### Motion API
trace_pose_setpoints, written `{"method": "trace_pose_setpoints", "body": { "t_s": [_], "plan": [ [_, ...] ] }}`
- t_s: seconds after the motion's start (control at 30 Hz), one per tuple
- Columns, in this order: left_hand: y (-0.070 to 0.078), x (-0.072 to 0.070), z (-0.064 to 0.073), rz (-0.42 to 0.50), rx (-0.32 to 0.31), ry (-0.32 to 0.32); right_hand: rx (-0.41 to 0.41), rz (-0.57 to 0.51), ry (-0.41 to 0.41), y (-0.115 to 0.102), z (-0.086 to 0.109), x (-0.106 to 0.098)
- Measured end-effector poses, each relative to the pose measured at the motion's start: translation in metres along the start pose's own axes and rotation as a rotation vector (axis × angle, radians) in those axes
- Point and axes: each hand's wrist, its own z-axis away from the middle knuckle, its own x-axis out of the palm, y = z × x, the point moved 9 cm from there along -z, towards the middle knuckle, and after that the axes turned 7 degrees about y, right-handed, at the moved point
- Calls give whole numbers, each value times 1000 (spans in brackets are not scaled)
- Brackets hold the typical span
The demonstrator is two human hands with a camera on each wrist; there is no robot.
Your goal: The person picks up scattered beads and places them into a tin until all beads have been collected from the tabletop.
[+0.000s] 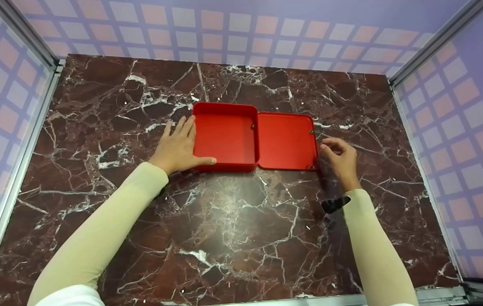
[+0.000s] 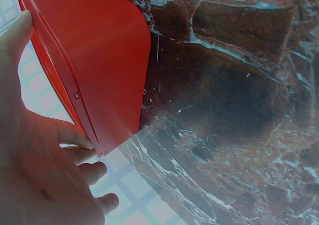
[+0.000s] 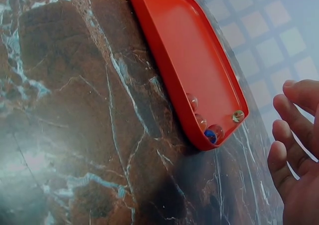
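A red box (image 1: pixel 224 134) lies open on the table, its hinged lid (image 1: pixel 286 140) folded flat to the right. My left hand (image 1: pixel 178 146) rests spread on the box's left side, fingers fairly straight against the wall and thumb over the front rim. Just right of the lid's outer edge is my right hand (image 1: pixel 340 157), fingers loosely bent and nothing visible in them. Several glass marbles lie in the lid's end, among them a blue marble (image 3: pixel 210 136) and a greenish marble (image 3: pixel 238 116). Another small marble (image 1: pixel 253 126) shows at the box's right wall.
The table (image 1: pixel 233 238) has a dark red marbled top with white veins. Checkered panels (image 1: pixel 241 36) close it in at the back and both sides, with metal rails (image 1: pixel 432 40) at the corners. A black band (image 1: pixel 334 205) sits at the right wrist.
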Motion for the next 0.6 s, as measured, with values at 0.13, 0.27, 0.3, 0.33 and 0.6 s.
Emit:
{"method": "trace_pose_setpoints", "body": {
  "t_s": [0.13, 0.27, 0.3, 0.33, 0.6],
  "plan": [
    [0, 0, 0, -4, 0, -1, 9, 18, -9, 2, 1, 0],
    [0, -1, 0, 2, -1, 2, 36, 17, -34, 6, 3, 0],
    [0, -1, 0, 6, -3, 2, 45, 14, -43, 7, 4, 1],
    [0, -1, 0, 8, -3, 3, 49, 17, -51, 7, 5, 1],
    [0, 0, 0, 1, -4, 1, 32, 38, -114, 10, 7, 5]
  ]
}}
